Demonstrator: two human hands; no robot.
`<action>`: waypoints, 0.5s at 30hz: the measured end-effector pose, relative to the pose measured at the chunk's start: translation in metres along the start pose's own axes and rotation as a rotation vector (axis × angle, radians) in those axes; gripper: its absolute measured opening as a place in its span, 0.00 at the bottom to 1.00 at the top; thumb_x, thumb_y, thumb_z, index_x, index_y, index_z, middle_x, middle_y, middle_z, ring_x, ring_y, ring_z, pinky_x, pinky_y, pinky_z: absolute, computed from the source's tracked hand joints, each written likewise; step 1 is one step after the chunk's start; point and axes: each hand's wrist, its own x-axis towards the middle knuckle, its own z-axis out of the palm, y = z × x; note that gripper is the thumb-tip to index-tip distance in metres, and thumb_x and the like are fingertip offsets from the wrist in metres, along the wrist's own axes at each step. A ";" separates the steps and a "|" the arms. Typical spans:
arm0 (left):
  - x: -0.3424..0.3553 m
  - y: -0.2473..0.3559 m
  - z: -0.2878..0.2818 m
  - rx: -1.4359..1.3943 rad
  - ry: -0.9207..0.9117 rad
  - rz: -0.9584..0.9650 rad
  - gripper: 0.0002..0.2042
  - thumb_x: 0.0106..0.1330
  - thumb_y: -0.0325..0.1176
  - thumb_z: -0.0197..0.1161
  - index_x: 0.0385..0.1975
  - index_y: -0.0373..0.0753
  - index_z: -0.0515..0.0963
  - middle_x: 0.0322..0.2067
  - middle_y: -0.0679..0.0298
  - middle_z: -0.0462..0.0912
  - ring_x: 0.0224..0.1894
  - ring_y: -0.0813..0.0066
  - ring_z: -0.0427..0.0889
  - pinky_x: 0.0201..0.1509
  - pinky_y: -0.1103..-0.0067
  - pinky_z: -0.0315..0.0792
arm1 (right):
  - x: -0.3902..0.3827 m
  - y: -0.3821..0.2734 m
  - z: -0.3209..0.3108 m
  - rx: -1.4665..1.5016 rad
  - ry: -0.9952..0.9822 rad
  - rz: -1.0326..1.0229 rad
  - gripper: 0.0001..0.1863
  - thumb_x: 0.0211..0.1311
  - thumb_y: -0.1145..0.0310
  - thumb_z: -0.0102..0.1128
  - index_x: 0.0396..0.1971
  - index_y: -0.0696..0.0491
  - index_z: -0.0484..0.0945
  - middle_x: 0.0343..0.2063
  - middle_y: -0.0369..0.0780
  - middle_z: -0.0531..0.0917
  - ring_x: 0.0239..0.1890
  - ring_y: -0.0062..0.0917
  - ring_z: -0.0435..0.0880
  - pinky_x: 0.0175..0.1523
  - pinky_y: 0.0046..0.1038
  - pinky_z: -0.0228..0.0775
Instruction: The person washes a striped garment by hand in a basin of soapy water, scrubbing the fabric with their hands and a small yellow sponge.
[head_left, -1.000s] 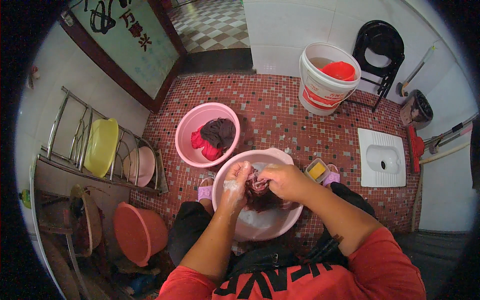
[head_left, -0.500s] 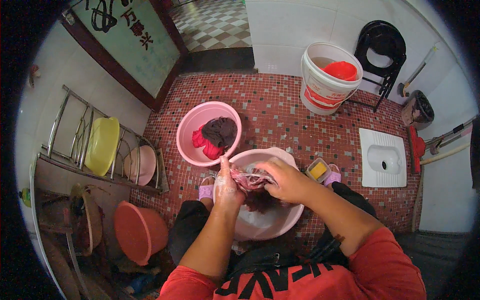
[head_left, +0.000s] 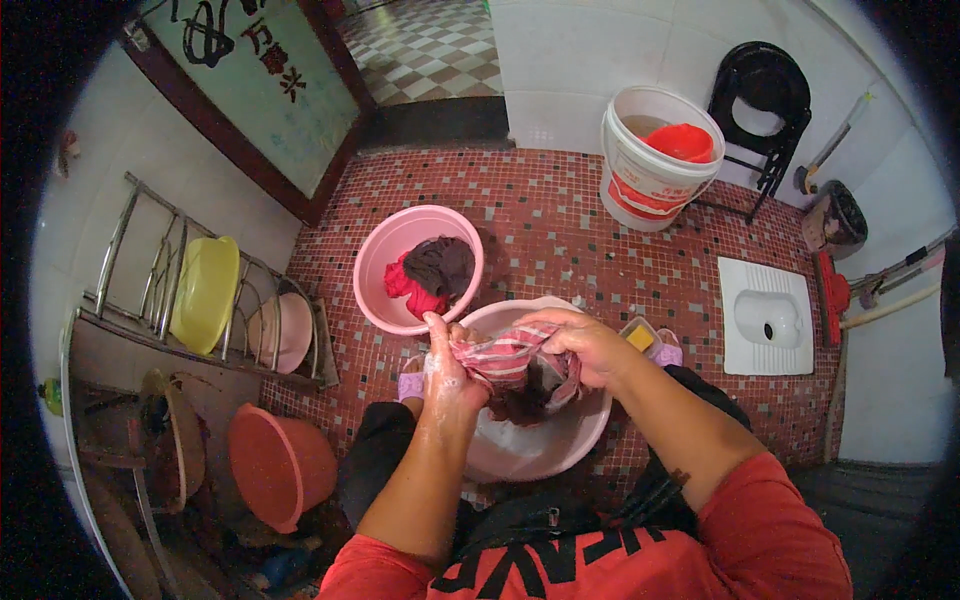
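My left hand (head_left: pixel 448 372), with suds on it, grips one end of a red-and-white striped cloth (head_left: pixel 505 356), while my right hand (head_left: pixel 585 350) holds the other end, stretched over a pink basin (head_left: pixel 540 455). Darker wet fabric (head_left: pixel 530 400) hangs beneath it above cloudy water. Just beside my right hand is a small clear container (head_left: pixel 630 330) with a yellow bar (head_left: pixel 639 338). Beyond my left hand, a second pink basin (head_left: pixel 371 260) holds dark (head_left: pixel 438 262) and red (head_left: pixel 408 292) garments.
White bucket (head_left: pixel 621 150) with red scoop, black chair (head_left: pixel 755 80), squat toilet (head_left: pixel 765 280), bin (head_left: pixel 835 215) and long-handled tools (head_left: pixel 835 300) stand right. Metal rack (head_left: pixel 135 205) with basins and an orange basin (head_left: pixel 275 460) line the left. A doorway (head_left: pixel 430 55) lies ahead.
The bunched cloth has been opened out sideways, showing more stripes. My right hand moved slightly right with it; my left hand moved slightly left and tilted upward.
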 end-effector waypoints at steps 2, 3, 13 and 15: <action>-0.003 0.002 0.003 -0.025 -0.001 -0.011 0.24 0.59 0.58 0.47 0.11 0.45 0.58 0.13 0.70 0.60 0.19 0.75 0.61 0.26 0.76 0.63 | -0.005 -0.005 0.008 0.336 0.023 0.075 0.19 0.39 0.80 0.45 0.38 0.62 0.72 0.36 0.44 0.76 0.36 0.30 0.76 0.49 0.31 0.69; -0.004 0.002 0.007 -0.026 -0.001 -0.010 0.24 0.59 0.58 0.47 0.11 0.45 0.58 0.13 0.70 0.60 0.19 0.75 0.61 0.26 0.76 0.63 | -0.006 -0.002 0.007 0.334 0.022 0.076 0.19 0.39 0.80 0.45 0.38 0.62 0.72 0.36 0.44 0.76 0.36 0.30 0.76 0.49 0.31 0.69; -0.006 -0.009 0.006 0.069 0.136 -0.082 0.24 0.58 0.59 0.47 0.14 0.45 0.61 0.18 0.68 0.67 0.25 0.69 0.72 0.36 0.65 0.72 | 0.011 0.012 -0.007 -0.065 0.037 -0.096 0.07 0.53 0.71 0.52 0.25 0.59 0.73 0.25 0.35 0.73 0.31 0.17 0.71 0.39 0.18 0.62; -0.012 -0.020 0.015 0.140 0.164 -0.206 0.24 0.57 0.61 0.46 0.14 0.45 0.62 0.18 0.68 0.68 0.25 0.68 0.73 0.34 0.67 0.73 | 0.022 0.021 0.001 -0.196 0.348 -0.091 0.07 0.53 0.70 0.54 0.25 0.59 0.73 0.25 0.34 0.73 0.31 0.15 0.70 0.39 0.18 0.61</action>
